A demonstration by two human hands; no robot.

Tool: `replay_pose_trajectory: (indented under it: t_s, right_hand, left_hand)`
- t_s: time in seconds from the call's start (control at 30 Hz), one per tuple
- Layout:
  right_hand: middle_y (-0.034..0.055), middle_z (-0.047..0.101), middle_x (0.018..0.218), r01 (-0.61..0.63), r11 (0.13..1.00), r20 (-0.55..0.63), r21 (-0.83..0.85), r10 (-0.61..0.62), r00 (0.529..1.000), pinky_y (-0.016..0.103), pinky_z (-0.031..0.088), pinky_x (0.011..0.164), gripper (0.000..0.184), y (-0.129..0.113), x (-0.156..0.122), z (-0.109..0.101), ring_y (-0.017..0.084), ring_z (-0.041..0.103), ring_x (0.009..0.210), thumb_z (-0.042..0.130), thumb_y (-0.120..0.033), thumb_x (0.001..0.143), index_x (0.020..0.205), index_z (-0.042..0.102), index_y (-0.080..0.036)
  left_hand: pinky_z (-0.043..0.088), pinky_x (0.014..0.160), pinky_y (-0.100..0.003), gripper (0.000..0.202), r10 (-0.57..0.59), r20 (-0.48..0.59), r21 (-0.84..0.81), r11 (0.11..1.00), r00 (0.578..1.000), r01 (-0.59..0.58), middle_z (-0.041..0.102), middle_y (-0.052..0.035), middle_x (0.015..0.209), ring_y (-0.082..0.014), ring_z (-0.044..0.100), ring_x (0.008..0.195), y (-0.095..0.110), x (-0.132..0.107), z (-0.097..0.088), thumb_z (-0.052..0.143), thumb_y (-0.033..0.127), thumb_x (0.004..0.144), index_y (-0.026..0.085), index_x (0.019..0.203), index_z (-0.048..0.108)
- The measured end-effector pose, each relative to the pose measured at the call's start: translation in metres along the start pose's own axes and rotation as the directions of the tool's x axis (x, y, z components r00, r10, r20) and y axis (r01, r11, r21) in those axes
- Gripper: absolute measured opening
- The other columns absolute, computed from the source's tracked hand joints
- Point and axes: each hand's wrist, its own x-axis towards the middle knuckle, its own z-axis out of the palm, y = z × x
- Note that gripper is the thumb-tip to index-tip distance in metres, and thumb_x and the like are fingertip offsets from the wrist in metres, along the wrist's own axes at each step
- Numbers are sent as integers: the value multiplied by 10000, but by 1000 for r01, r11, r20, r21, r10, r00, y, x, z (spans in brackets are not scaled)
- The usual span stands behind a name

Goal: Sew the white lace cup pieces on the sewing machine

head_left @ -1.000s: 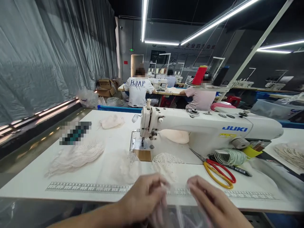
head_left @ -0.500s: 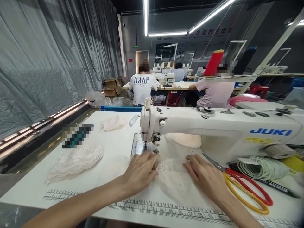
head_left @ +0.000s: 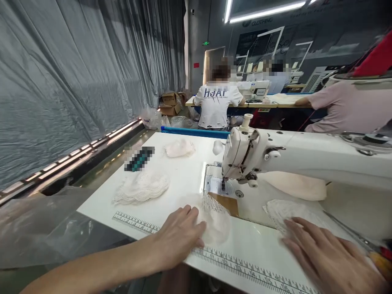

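Observation:
My left hand (head_left: 180, 234) lies palm down at the left edge of a sheer white lace piece (head_left: 218, 222), fingers stretched out on the cloth. That piece is spread on the table just in front of the needle plate (head_left: 214, 184) of a white sewing machine (head_left: 294, 153). Over to the right, my right hand (head_left: 327, 253) is slightly blurred, its fingers extended. Its fingertips are at the near edge of a second white lace piece (head_left: 290, 210) beneath the machine arm. Scissors (head_left: 352, 230) lie partly hidden beyond that hand.
A stack of white lace pieces (head_left: 141, 187) and a pale folded cloth (head_left: 179, 148) lie at the left. A ruler strip (head_left: 245, 265) runs along the table's front edge. Another cream piece (head_left: 295, 185) rests under the machine arm. Co-workers (head_left: 218, 104) sit ahead.
The view has turned left and closer. My hands have moved apart: the right now lies over a lace piece farther right, the left on the piece before the needle.

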Motion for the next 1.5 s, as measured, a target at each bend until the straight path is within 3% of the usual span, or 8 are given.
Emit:
replay_pose_trajectory:
  t_s: [0.13,0.3,0.43,0.6,0.8,1.0,1.33,1.5]
  right_hand:
    - [88,627,1144,236,969,71,77,-241,968,339,488,720,334,-37,21,-9,228,623,937,393,-379,934,1197,535,-230]
    - [81,628,1086,79,926,74,368,-114,991,291,521,707,354,-76,60,-5,194,632,895,417,-398,927,1232,467,-227]
    - [60,655,927,15,880,130,475,-87,988,319,518,631,322,-85,88,13,214,637,790,460,-441,894,1137,521,-238]
    - [-12,564,609,-235,744,404,625,-51,914,232,421,465,310,-87,92,18,142,539,523,371,-404,934,728,524,-230]
    - [-67,455,536,-439,564,516,700,26,856,185,409,429,229,-87,86,8,119,482,462,396,-408,923,1034,518,-250]
    - [-13,682,736,-267,634,383,726,-50,922,209,514,587,297,-78,77,26,145,661,658,366,-272,917,1140,563,-278]
    - [15,727,847,-7,814,304,581,-209,929,240,556,533,363,-64,71,41,181,702,689,370,-168,896,1206,534,-259]
    - [19,731,814,174,880,177,442,-275,945,231,504,378,384,-65,69,41,158,657,490,342,-164,887,1228,511,-216]
  left_hand:
    - [449,686,-328,99,51,-101,-59,997,994,-58,545,-54,942,-195,518,797,1,16,4,524,250,883,176,849,581]
    - [443,772,-336,116,-107,-362,-192,981,926,38,558,-69,1021,-206,507,944,-29,35,-5,549,132,855,158,955,601]
    - [428,843,-348,251,-213,-209,-461,882,954,97,616,-36,965,-191,534,944,-52,53,-10,616,137,811,179,1058,595]
    - [434,711,-241,112,-196,-86,-604,790,977,105,644,7,777,-126,580,748,-54,67,-12,551,169,843,160,778,642]
    - [400,593,-200,175,-184,26,-677,720,982,153,607,31,651,-103,562,625,-50,80,-11,473,218,869,170,791,621]
    - [387,640,-261,126,-251,31,-556,800,967,225,617,29,649,-144,565,645,-50,94,5,528,224,819,194,856,644]
    - [415,644,-268,113,-272,-24,-472,851,962,229,645,43,724,-154,594,712,-45,94,14,556,263,836,214,914,621]
    - [425,635,-273,144,-249,-52,-418,885,967,206,640,39,750,-159,596,724,-43,92,20,583,259,835,218,971,599]
